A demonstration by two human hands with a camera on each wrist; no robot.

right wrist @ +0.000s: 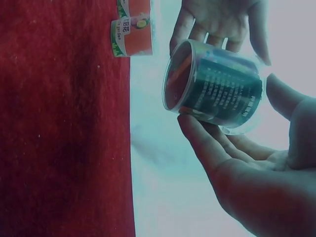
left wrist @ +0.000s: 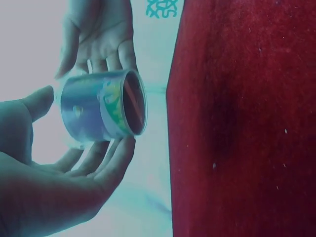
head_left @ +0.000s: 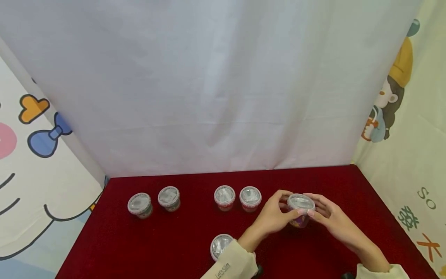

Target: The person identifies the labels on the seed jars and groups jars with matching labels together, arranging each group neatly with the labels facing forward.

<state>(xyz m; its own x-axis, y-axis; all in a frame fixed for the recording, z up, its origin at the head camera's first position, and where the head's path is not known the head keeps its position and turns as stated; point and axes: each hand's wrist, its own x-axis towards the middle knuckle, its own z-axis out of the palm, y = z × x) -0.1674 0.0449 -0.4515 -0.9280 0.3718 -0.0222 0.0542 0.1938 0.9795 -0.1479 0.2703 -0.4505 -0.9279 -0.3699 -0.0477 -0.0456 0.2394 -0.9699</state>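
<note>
Both hands hold a round plastic tub (head_left: 301, 202) with a clear lid and a purple label at the right of the table. My left hand (head_left: 276, 214) grips its left side, thumb at the lid's near rim and fingers round the far side. From the opposite side my right hand (head_left: 331, 219) holds it the same way. In the left wrist view the tub (left wrist: 91, 106) is above the red cloth, its base showing past the fingertips. A dark panel of white print covers the side of the tub (right wrist: 224, 91) in the right wrist view.
Two tubs with red labels, a left one (head_left: 224, 197) and a right one (head_left: 250, 197), stand left of the hands. Two greenish tubs (head_left: 140, 204) (head_left: 169, 197) stand farther left. Another tub (head_left: 221, 245) is partly behind my left sleeve (head_left: 233, 263). White curtains (head_left: 223, 97) enclose the red-covered table (head_left: 156, 240).
</note>
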